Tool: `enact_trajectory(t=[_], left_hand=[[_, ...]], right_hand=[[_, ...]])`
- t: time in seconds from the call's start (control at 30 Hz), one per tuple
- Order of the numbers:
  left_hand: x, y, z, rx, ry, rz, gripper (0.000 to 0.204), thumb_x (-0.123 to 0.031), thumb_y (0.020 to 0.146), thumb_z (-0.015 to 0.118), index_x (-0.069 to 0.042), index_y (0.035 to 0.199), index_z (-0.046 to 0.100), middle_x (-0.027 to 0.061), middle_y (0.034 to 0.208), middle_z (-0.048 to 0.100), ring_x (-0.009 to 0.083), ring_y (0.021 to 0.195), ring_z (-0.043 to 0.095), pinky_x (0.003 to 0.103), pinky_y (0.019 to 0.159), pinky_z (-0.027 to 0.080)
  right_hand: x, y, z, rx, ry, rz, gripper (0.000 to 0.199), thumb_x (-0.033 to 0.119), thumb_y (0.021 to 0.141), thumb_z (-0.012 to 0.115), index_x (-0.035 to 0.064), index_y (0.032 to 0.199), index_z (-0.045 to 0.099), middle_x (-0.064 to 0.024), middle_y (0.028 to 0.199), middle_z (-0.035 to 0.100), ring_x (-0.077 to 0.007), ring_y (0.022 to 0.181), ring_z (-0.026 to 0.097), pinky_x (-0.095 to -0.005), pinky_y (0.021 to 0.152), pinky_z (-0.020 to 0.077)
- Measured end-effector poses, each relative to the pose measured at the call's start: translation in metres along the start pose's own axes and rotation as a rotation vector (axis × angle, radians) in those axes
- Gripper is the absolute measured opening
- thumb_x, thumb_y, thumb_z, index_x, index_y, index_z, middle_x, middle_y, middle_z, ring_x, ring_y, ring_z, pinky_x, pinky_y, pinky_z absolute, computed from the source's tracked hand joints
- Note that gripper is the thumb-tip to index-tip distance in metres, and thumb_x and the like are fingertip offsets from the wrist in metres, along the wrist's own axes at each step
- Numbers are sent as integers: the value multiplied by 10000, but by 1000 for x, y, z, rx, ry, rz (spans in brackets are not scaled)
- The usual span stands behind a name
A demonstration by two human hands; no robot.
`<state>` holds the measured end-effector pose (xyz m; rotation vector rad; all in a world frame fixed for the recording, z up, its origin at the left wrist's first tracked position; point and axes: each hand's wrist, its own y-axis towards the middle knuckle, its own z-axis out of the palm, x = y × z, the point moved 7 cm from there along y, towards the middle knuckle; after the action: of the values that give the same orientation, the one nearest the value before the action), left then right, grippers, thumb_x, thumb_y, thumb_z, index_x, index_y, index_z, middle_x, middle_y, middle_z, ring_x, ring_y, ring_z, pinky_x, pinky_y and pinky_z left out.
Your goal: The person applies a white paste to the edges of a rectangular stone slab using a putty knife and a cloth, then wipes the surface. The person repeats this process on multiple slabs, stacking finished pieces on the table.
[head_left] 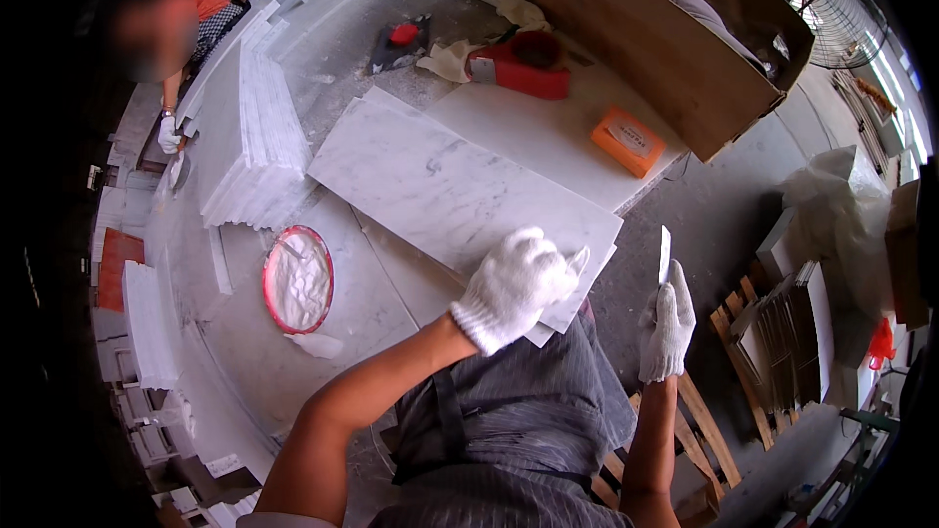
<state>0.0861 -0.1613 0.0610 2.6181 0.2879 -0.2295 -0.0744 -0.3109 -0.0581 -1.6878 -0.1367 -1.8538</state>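
Observation:
A long white marble tile (460, 181) with grey veins lies slantwise before me, over the edge of other slabs. My left hand (523, 284), in a white knitted glove, is closed at the tile's near right end, thumb sticking out; whatever is in its fingers is hidden. To the right of the tile, my right hand (667, 332), gloved too, holds up a putty knife (665, 252) with a narrow pale blade; its handle is hidden by the fingers. Left of the tile stands a red-rimmed tub (266, 279) of white paste (299, 284).
Stacked tiles (256, 137) stand at the left. An orange box (628, 142), a red container (518, 68) and a large cardboard box (665, 39) lie beyond the tile. Wooden pallets (748, 352) sit at the right. Another person's gloved hand (169, 135) works far left.

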Motion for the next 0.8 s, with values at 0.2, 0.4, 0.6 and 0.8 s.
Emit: enact_trajectory(t=[0.2,0.4,0.6,0.8], left_hand=[[66,-103,-82,-242,189,-696,58,-153,830,684,-110,811,718,3,669,643,227,708,583,393,711,436],[87,-173,-67,50,348,-901,359,-137,864,643,-131,1223,634,101,1306,591,344,1089,588,455,930,468],[89,-182,-76,30,293,-1048,257,-361,876,656,-109,848,704,94,863,673,324,771,630,451,677,488],[84,-190,-84,-180,256,-1024,235,-229,906,622,-110,1105,663,119,997,669,336,883,635,453,754,497]], right_hand=[[0,-2,4,180,241,51,542,210,967,632,-39,1411,445,4,833,541,-69,654,518,-195,582,446],[-5,4,30,241,156,-17,274,234,968,634,37,1153,595,-20,880,601,-94,675,544,-226,609,443],[25,23,66,240,-208,-157,177,219,982,592,54,1047,609,-11,803,626,-73,626,552,-217,589,438],[33,42,79,318,-298,-135,88,108,978,561,25,995,582,-2,730,569,-62,590,510,-226,549,414]])
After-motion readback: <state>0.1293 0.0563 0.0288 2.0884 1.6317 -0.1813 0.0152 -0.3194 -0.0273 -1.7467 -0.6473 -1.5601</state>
